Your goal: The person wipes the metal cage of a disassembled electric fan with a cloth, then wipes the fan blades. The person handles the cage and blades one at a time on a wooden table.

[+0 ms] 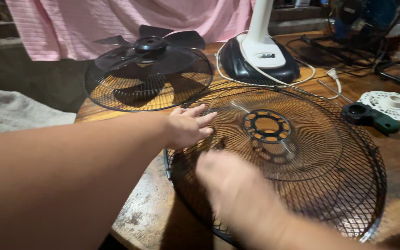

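A large black wire fan guard [329, 153] lies flat on the worn wooden table [149, 208], its round hub ring in the middle. My left hand [188, 127] rests on the guard's left rim with fingers spread toward the hub. My right hand [237, 185] is blurred over the guard's near left part, just above the wires; I cannot tell whether it grips anything. A second guard [116, 95] sits at the back left with a dark fan blade [151, 46] lying in it.
A white and black fan base [260, 55] with a white cord stands at the back. A dark green and black part [371, 118] and a white round plastic disc [392, 104] lie at the right. Pink cloth [70, 23] hangs behind. More fan frames at far right.
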